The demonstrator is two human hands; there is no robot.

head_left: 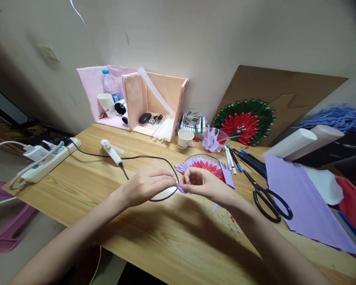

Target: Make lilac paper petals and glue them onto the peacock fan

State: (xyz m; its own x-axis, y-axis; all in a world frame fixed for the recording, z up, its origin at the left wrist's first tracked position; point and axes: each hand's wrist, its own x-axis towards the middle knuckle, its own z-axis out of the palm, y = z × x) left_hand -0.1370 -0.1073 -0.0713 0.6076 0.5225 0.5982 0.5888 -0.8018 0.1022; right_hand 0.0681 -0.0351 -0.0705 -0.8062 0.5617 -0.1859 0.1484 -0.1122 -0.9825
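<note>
My left hand and my right hand meet over the middle of the wooden table. Both pinch a small purple paper piece between their fingertips. Just behind my right hand lies a half-made paper flower with red petals inside and purple petals around. A black cable loops under my hands.
Black scissors lie right of my right hand beside a purple paper sheet. Pens, a paper cup, a finished red-green paper flower, a white glue gun and a power strip are also on the table.
</note>
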